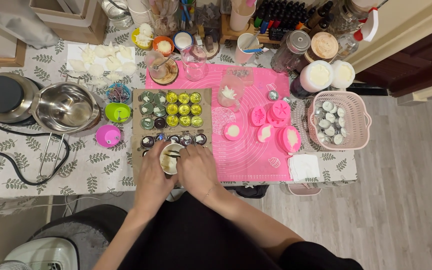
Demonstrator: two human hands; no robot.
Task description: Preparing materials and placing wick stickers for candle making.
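Both my hands meet at the near edge of the table over a small round tin of pale wax (169,159). My left hand (152,176) cups the tin from the left. My right hand (197,169) rests against its right side, fingers curled at the rim, with a thin dark stick lying across the tin's top. The tin sits on a brown cardboard sheet (207,100) that carries rows of small round tins (178,110), some yellow-green, some dark.
A pink silicone mat (248,160) with pink moulds (276,125) lies to the right. A pink basket (339,120) of small tins stands far right. A steel pot (65,106) and a hot plate (1,95) stand left, with a black cable (36,180).
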